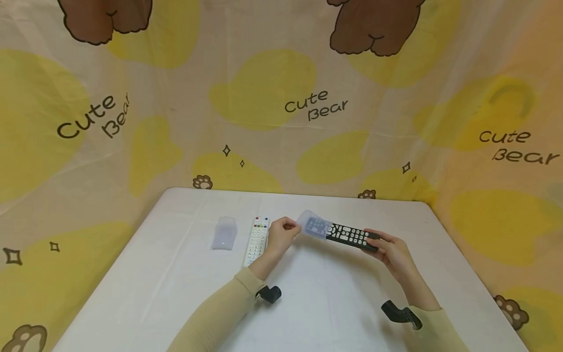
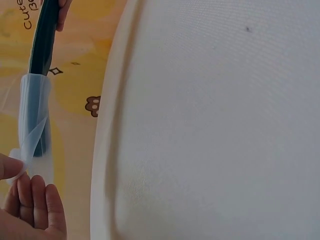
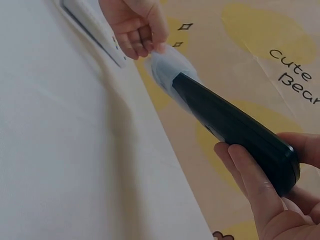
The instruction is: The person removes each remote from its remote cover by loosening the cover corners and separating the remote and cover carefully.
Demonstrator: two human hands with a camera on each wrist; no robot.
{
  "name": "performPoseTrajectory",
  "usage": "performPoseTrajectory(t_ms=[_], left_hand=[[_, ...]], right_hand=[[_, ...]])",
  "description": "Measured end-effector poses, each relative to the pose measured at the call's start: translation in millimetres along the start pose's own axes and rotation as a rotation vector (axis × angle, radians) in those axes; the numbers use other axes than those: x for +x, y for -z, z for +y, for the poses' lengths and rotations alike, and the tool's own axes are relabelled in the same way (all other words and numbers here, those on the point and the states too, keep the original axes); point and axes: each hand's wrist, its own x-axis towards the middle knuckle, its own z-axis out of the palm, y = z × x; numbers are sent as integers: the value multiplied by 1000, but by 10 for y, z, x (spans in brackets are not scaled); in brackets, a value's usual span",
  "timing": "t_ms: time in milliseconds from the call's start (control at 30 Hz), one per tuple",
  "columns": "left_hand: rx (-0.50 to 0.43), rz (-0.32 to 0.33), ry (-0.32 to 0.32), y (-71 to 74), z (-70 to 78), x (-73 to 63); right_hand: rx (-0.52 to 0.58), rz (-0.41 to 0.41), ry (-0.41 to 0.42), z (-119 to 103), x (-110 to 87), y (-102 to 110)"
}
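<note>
A black remote control (image 1: 352,235) with pale buttons is held above the table, its left part inside a translucent plastic sleeve (image 1: 317,227). My right hand (image 1: 393,254) grips the bare right end, thumb on the button side and fingers beneath, as the right wrist view also shows. With thumb and fingertips, my left hand (image 1: 281,235) pinches the loose outer end of the sleeve. In the left wrist view, the covered end of the black remote (image 2: 37,110) shows through the sleeve, short of the pinched edge.
On the white table (image 1: 176,293), a white remote control (image 1: 257,239) lies just left of my left hand, partly hidden by the wrist. Further left lies another translucent sleeve (image 1: 225,233), flat. A patterned curtain (image 1: 264,98) hangs behind the table.
</note>
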Motion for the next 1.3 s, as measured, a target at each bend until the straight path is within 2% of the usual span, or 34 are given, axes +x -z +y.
performPoseTrajectory(t_ms=[633,1300], left_hand=[[9,-1,-4,-14,57,13],[-7,11,-10,-3,36,38]], right_hand=[[12,-27,21,-14,-19,71],[19,-16,3,21,-9,91]])
